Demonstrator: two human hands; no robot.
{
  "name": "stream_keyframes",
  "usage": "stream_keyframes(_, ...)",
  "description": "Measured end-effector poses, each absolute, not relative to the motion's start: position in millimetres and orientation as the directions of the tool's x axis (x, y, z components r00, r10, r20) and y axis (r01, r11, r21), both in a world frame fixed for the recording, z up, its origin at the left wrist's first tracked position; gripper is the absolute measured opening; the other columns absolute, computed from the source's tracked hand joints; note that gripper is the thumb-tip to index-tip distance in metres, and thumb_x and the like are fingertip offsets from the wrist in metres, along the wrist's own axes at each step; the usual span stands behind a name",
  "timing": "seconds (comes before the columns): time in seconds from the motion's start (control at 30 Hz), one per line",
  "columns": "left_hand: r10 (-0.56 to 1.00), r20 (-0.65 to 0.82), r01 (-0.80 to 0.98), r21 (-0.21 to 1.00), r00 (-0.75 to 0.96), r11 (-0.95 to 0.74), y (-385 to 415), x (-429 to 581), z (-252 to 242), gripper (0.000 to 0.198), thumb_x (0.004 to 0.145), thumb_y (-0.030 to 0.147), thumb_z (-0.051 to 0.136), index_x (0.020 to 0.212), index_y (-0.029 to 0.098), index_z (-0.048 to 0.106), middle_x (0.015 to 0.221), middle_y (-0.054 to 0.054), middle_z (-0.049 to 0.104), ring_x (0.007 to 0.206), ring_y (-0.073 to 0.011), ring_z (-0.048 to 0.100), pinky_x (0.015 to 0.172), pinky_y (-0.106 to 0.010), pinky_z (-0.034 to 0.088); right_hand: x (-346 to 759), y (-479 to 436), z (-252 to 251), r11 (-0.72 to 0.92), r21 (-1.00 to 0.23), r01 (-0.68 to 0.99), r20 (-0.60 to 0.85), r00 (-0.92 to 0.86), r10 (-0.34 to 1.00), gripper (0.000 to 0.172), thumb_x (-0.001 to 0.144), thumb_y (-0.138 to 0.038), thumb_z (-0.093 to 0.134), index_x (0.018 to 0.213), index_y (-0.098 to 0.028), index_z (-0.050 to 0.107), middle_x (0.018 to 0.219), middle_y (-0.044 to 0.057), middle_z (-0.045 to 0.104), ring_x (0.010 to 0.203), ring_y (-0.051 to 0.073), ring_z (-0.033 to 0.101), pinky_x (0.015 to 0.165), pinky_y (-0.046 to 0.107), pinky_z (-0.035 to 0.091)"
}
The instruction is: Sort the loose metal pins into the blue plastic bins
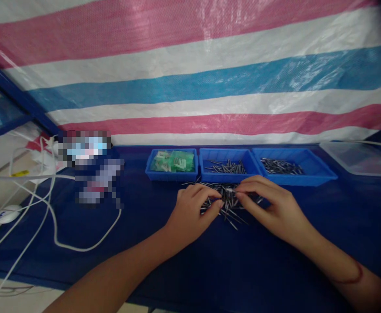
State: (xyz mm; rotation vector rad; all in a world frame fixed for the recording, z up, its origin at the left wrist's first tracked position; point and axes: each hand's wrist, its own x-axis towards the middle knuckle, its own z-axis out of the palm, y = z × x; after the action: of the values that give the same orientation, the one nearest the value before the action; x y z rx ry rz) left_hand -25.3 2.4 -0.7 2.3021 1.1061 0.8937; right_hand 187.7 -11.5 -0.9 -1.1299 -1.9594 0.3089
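A loose heap of thin, dark metal rods (230,201), perhaps drill bits, lies on the blue tabletop between my hands. My left hand (195,208) is at the heap's left side, thumb and forefinger closed together; what they hold, if anything, is too small to make out. From the right, my right hand (275,208) pinches a small pale, shiny piece (230,190) over the heap. Just behind stand three blue bins: the left bin (171,176) contains green and clear packets (177,161), while the middle bin (225,177) and right bin (295,179) contain similar metal rods.
A clear plastic lid or tray (356,158) lies at the far right. White cables (55,230) loop across the left side, near blurred-out objects (95,184). A striped plastic sheet (190,91) hangs behind the blue table (242,269).
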Motion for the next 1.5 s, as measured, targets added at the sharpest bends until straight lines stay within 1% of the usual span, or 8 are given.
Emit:
stream_keyframes(0.1,0.818,0.337,0.603,0.556,0.466,-0.572,7.2,-29.9,-0.8,0.013,0.090,0.025,0.055,0.100,0.022,0.063,0.105,-0.002,0.065,0.100,-0.0182,0.057,0.086,-0.034,0.035,213.1,0.9,2.0,0.457,-0.524,0.718,0.599,-0.070,0.798,0.009,0.086,-0.027,0.057,0.085,-0.021,0.063,0.087,0.006,0.065,0.081,0.020,0.061,0.071,0.033,0.048)
stream_keyframes(0.2,0.798,0.324,0.639,0.480,0.508,-0.601,10.6,-33.8,0.7,0.015,0.091,0.023,0.052,0.098,0.023,0.064,0.104,-0.002,0.065,0.098,-0.0180,0.056,0.083,-0.035,0.034,242.8,13.4,2.1,0.179,-0.491,0.853,0.577,0.164,0.800,0.017,0.087,-0.031,0.056,0.084,-0.019,0.066,0.086,0.009,0.067,0.078,0.022,0.061,0.070,0.035,0.047)
stream_keyframes(0.33,0.720,0.296,0.612,0.384,0.628,-0.692,8.7,-34.5,2.0,0.018,0.088,0.022,0.054,0.102,0.023,0.065,0.106,-0.003,0.064,0.098,-0.0190,0.054,0.081,-0.035,0.033,265.0,23.3,-1.7,-0.074,-0.283,0.956,0.538,0.222,0.813,0.026,0.085,-0.037,0.057,0.088,-0.016,0.071,0.090,0.014,0.069,0.087,0.030,0.062,0.077,0.043,0.046)
stream_keyframes(0.5,0.617,0.263,0.563,0.255,0.742,-0.786,4.7,-31.8,-0.7,0.017,0.092,0.027,0.053,0.102,0.025,0.066,0.105,-0.002,0.064,0.096,-0.0185,0.053,0.080,-0.035,0.029,249.5,17.9,-2.6,0.111,-0.250,0.962,0.580,0.057,0.812,0.024,0.087,-0.037,0.052,0.091,-0.019,0.068,0.095,0.012,0.069,0.097,0.029,0.061,0.090,0.046,0.040)
stream_keyframes(0.83,0.613,0.224,0.614,0.071,0.758,-0.786,14.7,-36.7,-5.1,0.015,0.094,0.031,0.051,0.094,0.022,0.063,0.101,-0.001,0.064,0.094,-0.0176,0.055,0.082,-0.037,0.027,197.8,-3.6,-1.1,0.545,-0.279,0.791,0.610,-0.292,0.736,0.010,0.087,-0.023,0.056,0.087,-0.021,0.066,0.091,0.007,0.065,0.088,0.022,0.058,0.081,0.040,0.044)
stream_keyframes(1.0,0.698,0.230,0.636,0.290,0.679,-0.715,13.7,-33.1,2.6,0.018,0.096,0.031,0.047,0.096,0.020,0.061,0.101,-0.002,0.066,0.091,-0.0167,0.057,0.082,-0.033,0.032,181.9,-13.0,-2.9,0.629,-0.415,0.658,0.509,-0.404,0.760,0.013,0.085,-0.020,0.058,0.096,-0.022,0.065,0.095,0.006,0.065,0.092,0.020,0.059,0.081,0.036,0.048)
stream_keyframes(1.2,0.743,0.236,0.466,0.651,0.627,-0.600,8.2,-28.5,8.9,0.015,0.095,0.026,0.047,0.093,0.018,0.060,0.092,-0.001,0.068,0.085,-0.0134,0.061,0.078,-0.025,0.040,169.5,-21.3,-10.7,0.544,-0.627,0.557,0.476,-0.279,0.834,0.008,0.088,-0.025,0.056,0.088,-0.023,0.063,0.084,0.003,0.066,0.079,0.017,0.062,0.071,0.030,0.051)
stream_keyframes(1.5,0.720,0.248,0.407,0.686,0.648,-0.603,6.7,-26.3,5.5,0.020,0.094,0.027,0.049,0.093,0.016,0.065,0.086,-0.002,0.069,0.080,-0.0134,0.063,0.078,-0.024,0.044,166.7,-25.6,-8.3,0.481,-0.722,0.497,0.413,-0.247,0.876,0.009,0.088,-0.026,0.056,0.092,-0.023,0.063,0.084,0.004,0.065,0.074,0.017,0.060,0.066,0.030,0.049)
